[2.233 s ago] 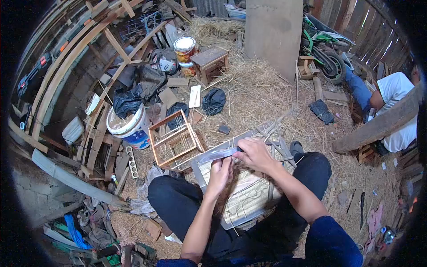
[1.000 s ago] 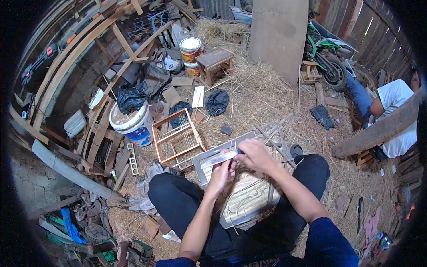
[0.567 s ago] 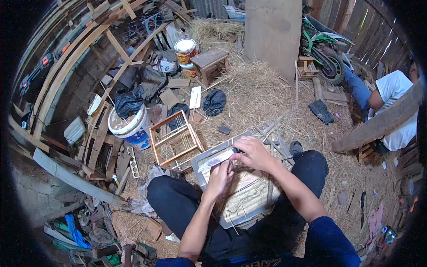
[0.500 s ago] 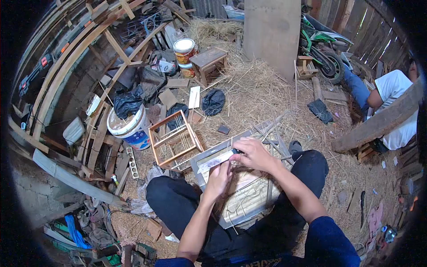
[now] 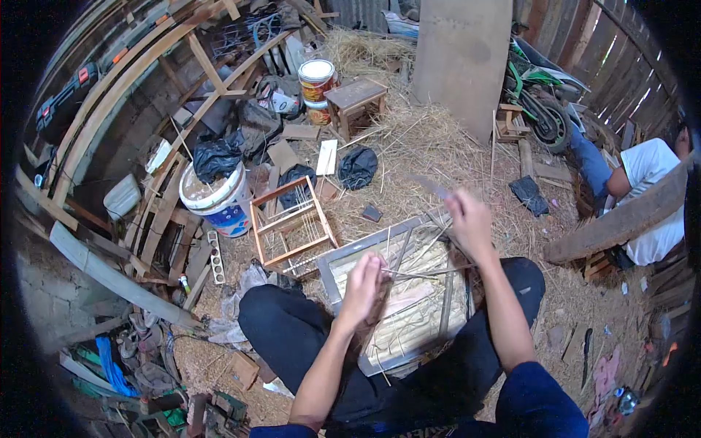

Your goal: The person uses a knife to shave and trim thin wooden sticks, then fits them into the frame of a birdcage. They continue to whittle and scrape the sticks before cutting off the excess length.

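Observation:
My right hand [image 5: 473,228] is closed around a knife, raised over the far right of the board; its blade [image 5: 429,186] is smeared by motion and points up and left. Pinched in my left hand [image 5: 361,290] is a thin wooden stick [image 5: 416,275], which runs rightward above the board. Across my lap lies a grey-edged board [image 5: 332,281] with a pale, ridged middle. Loose sticks and strips are scattered on it, among them a flat pale piece of wood [image 5: 410,299].
Beyond my left knee stands a small wooden frame with thin rods [image 5: 272,259]. Further left is a white bucket [image 5: 228,212] topped with a black bag. A wooden stool [image 5: 356,93] and a motorbike [image 5: 544,109] are farther back. Another person [image 5: 646,175] sits at right, behind a beam [image 5: 621,212].
My hands have moved apart. The knife has swung from above my left hand up and away to the right, and the stick in my left hand now shows.

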Demonstrator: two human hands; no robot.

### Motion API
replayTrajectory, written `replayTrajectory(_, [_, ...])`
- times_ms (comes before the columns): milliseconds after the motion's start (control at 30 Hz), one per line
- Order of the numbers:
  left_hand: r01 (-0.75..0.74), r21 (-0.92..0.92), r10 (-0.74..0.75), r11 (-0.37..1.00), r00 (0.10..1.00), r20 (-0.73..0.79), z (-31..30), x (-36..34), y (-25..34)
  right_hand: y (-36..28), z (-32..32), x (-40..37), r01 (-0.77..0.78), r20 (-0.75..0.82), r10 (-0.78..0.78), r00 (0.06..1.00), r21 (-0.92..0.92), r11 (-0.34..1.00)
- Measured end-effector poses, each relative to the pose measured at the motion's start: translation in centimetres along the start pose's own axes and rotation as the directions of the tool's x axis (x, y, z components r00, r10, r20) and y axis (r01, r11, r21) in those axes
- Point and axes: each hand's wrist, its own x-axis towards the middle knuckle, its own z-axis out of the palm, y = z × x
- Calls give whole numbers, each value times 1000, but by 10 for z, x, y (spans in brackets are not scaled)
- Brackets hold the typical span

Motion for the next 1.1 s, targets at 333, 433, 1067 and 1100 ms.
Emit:
replayTrajectory(333, [141,-317,-152,938,988,-10,0,13,-24,-43,47,-38,368,235,-419,877,233,900])
replayTrajectory(433, [112,-281,-120,953,993,-12,4,14,-28,-48,50,-42,350,349,-422,837,252,902])
replayTrajectory(1067, [209,-255,-202,944,978,53,16,3,-7,-36,39,-34,400,193,-471,861,314,861])
replayTrajectory(1100, [172,-199,-172,965,985,19,18,2,0,-37,38,-35,386,192,-460,867,328,862])
